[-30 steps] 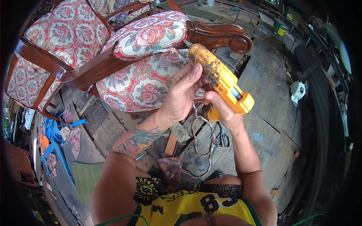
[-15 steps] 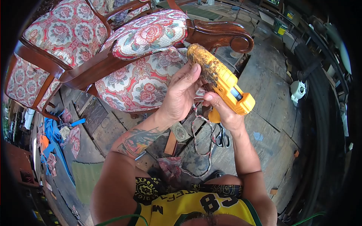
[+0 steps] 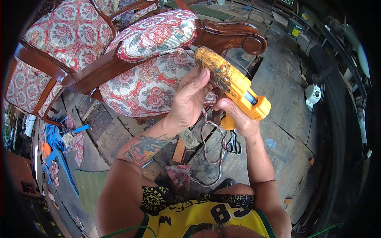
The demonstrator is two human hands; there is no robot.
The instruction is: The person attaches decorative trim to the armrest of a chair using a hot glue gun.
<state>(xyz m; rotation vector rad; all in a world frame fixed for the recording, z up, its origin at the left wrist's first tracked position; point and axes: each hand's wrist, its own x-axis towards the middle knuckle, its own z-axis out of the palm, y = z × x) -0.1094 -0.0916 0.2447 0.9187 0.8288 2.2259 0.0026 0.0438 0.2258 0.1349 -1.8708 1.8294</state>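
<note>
In my right hand [image 3: 239, 116] is a yellow glue gun [image 3: 238, 83], its front crusted with dark residue and its nozzle pointing up-left at the padded armrest [image 3: 158, 36]. The right fingers wrap its handle, mostly hidden. My left hand [image 3: 189, 97] is closed just left of the gun, thumb up near its side; what its fingers pinch is hidden. A red-and-white braided cord [image 3: 203, 135] hangs from below the hands and loops onto the floor. Behind them stands a carved wooden armchair [image 3: 234, 35] with floral upholstery, its seat [image 3: 147, 89] below the armrest.
Scissors [image 3: 233, 144] lie on the plank floor [image 3: 278, 119] beside the cord. A wood block [image 3: 179, 150] and fabric scrap [image 3: 178, 174] are near my feet. Blue strapping [image 3: 57, 139] piles at left. A white fan-like device [image 3: 313, 94] stands right; another floral chair [image 3: 65, 35] is upper left.
The glue gun has tilted and shifted slightly, its nozzle now showing near the armrest edge. My right hand moved slightly with it; my left hand is nearly still.
</note>
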